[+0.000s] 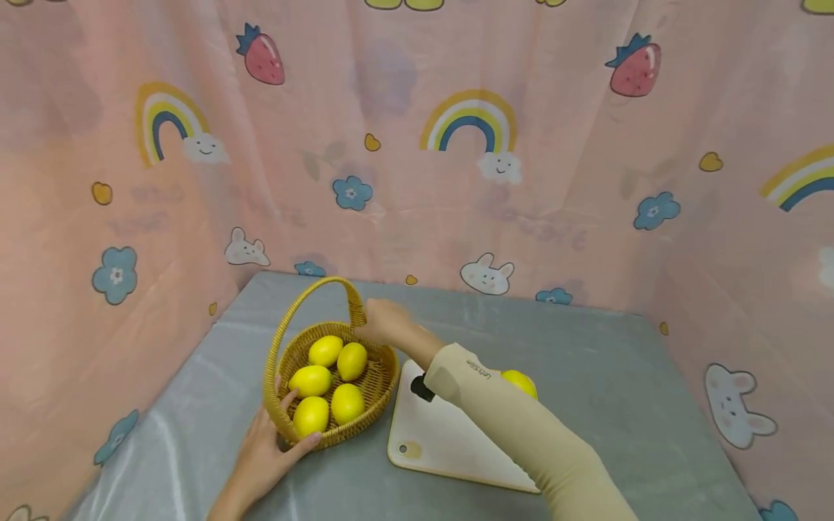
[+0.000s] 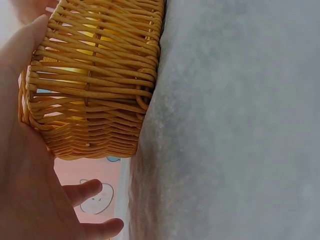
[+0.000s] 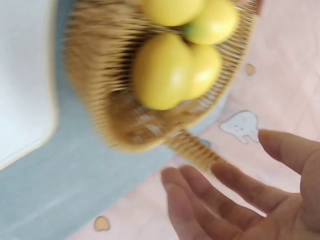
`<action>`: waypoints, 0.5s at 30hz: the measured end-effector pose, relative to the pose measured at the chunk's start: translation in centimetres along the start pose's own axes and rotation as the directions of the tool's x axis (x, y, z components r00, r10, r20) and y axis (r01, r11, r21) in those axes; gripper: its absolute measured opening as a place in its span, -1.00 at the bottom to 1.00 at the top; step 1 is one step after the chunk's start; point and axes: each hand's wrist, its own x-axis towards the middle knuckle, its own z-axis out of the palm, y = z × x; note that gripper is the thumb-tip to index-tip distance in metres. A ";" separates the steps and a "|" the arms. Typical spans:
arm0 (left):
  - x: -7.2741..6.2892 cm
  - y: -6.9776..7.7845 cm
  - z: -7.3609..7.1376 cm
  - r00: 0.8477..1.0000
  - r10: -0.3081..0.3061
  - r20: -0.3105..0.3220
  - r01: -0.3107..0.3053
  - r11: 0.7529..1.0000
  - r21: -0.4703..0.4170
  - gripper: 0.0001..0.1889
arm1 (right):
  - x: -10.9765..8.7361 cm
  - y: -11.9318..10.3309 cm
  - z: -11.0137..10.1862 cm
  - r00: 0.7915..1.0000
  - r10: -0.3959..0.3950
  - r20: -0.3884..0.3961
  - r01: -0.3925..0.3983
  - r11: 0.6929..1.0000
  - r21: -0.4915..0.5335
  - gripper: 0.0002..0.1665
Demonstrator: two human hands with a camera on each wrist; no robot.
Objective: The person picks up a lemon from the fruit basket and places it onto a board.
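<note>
A yellow wicker basket [image 1: 384, 401] with an arched handle [image 1: 287, 329] stands on the left of the table, several lemons [image 1: 310, 380] inside. My left hand [image 1: 260, 449] holds its near left side, thumb along the rim and a fingertip over the left edge. In the left wrist view, two other fingers [image 2: 84, 192] stretch past the wickerwork [image 2: 95, 100]. At the far side of the basket is my right hand [image 1: 391, 322], beside the handle's base. The right wrist view shows its fingers [image 3: 250, 190] spread, thumb apart, around the handle [image 3: 195, 152].
Right of the basket lies a white cutting board [image 1: 449, 441], partly under the right sleeve [image 1: 521, 420]. A black object [image 1: 422, 388] lies on the board, mostly hidden by the sleeve. Another lemon [image 1: 521, 382] shows behind the forearm. A pink patterned curtain [image 1: 417, 210] encloses the grey-covered table [image 1: 599, 376].
</note>
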 end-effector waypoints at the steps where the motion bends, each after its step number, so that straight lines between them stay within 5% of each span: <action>1: 0.0 0.0 0.0 1.000 -0.004 0.003 0.004 1.000 -0.003 -0.10 | 0.3 -0.4 0.0 0.999 0.011 0.031 -0.012 0.999 0.029 -0.40; 9: 0.1 0.0 0.0 1.000 -0.023 0.008 0.023 1.000 -0.009 -0.09 | 2.1 -0.7 1.6 0.972 0.058 0.227 -0.107 0.972 0.210 -0.68; 15: 0.1 -0.2 0.1 1.000 -0.016 -0.003 0.016 1.000 -0.018 -0.09 | 2.4 -0.3 3.1 0.960 0.082 0.267 -0.163 0.940 0.300 -0.53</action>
